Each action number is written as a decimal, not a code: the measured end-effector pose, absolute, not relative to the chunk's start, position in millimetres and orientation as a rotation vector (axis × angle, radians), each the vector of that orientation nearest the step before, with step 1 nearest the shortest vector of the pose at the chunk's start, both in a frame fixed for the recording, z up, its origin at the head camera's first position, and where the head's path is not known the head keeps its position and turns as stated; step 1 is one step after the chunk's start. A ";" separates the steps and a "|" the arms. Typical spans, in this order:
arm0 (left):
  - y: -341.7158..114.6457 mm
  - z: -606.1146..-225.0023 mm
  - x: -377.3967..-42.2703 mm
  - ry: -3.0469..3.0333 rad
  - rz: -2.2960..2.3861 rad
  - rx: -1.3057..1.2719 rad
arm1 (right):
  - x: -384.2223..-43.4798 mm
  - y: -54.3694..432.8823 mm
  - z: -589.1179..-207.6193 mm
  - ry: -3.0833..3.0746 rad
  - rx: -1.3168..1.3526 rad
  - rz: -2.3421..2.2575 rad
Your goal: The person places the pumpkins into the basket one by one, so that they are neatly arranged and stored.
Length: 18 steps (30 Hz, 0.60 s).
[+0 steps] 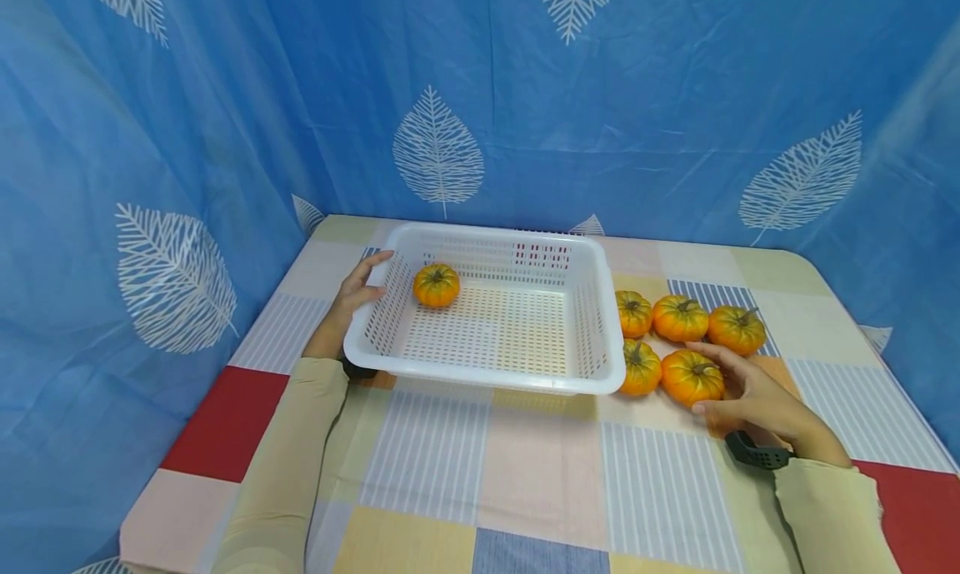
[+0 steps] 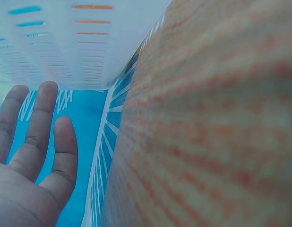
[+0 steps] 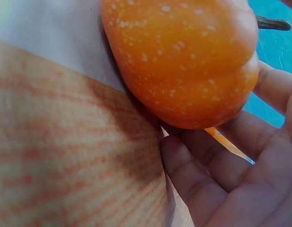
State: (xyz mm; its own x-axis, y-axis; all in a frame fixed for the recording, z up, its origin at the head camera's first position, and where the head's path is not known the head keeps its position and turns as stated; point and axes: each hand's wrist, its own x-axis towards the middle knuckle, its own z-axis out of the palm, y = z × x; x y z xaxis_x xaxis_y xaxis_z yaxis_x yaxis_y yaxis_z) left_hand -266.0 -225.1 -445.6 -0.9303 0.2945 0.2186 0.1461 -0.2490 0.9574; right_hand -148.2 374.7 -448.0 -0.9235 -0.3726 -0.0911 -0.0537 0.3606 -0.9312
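Observation:
A white plastic basket with slotted walls stands on the table, and one small orange pumpkin sits inside it at the left. At the basket's left side is my left hand. Its fingers are nearly straight beside the outer wall in the left wrist view. My right hand is around another small pumpkin, thumb on the near side and fingers on the far side. In the right wrist view, this pumpkin has fingers bent along its lower side and a short dark stem.
Several more small pumpkins stand close together right of the basket, among them a front-left pumpkin partly behind the rim and a far-right pumpkin. A patchwork cloth covers the table. Blue leaf-print curtains hang behind and at the sides.

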 end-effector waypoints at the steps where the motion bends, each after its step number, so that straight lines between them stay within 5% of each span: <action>1: -225.4 -446.1 -266.3 1.863 2.348 0.560 | -148.3 374.9 -448.3 2.342 -0.382 -1.585; 18: -225.8 -446.7 -266.7 1.861 2.354 0.552 | -146.6 373.0 -446.2 2.567 -0.466 -1.526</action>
State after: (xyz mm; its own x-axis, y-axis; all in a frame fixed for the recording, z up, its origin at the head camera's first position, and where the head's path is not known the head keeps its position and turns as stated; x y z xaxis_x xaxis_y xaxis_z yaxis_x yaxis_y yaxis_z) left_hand -266.7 -225.8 -446.7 -0.9306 0.2901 0.2230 0.1502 -0.2531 0.9557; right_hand -146.6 373.0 -446.2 -0.9455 -0.3210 0.0540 -0.2008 0.4446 -0.8729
